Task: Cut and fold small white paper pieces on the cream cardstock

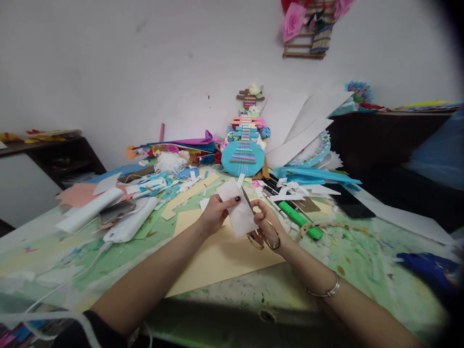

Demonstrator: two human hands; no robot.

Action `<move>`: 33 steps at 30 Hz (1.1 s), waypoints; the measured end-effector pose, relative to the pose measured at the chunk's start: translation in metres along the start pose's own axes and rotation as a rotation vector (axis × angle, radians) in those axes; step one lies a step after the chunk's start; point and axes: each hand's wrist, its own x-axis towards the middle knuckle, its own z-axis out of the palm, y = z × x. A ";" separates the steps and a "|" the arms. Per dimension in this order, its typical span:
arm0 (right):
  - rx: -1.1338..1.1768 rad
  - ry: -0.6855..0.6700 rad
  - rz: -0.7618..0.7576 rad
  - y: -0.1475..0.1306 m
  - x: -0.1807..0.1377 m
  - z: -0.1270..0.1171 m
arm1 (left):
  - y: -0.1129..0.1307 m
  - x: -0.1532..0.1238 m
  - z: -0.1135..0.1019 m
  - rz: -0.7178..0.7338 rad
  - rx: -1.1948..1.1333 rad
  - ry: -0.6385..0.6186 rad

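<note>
My left hand (216, 212) pinches a small piece of white paper (239, 220) between thumb and fingers, holding it up above the table. In my right hand (270, 221) is a pair of scissors with gold handles (274, 237); the fingers are at the handle loops. The dark blades lie along the right edge of the white paper, and part of them is hidden behind it. Below both hands lies a large cream sheet of paper (217, 263). A blue paper lute-like instrument (241, 157) with strings and coloured strips stands against the wall beyond my hands.
A green marker (299, 220) and several pens lie right of my hands, with a black phone (350, 200) farther right. A white power bank (132, 224) with a cable sits left. Paper scraps (155, 186) and white yarn (169, 163) cover the back left.
</note>
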 end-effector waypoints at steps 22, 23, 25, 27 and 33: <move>0.115 -0.142 -0.024 0.005 0.001 0.001 | 0.002 0.000 -0.001 -0.033 0.026 -0.030; 0.110 -0.145 -0.018 0.005 0.001 0.001 | 0.003 0.000 -0.001 -0.029 0.019 -0.030; 0.108 -0.163 -0.009 0.004 0.001 0.001 | 0.004 0.001 -0.002 -0.020 0.006 -0.018; 0.121 -0.175 -0.011 0.003 0.001 0.002 | 0.005 0.002 -0.002 -0.007 -0.009 0.017; 0.095 -0.146 -0.008 -0.001 -0.001 0.004 | 0.003 0.003 -0.001 -0.004 -0.051 0.022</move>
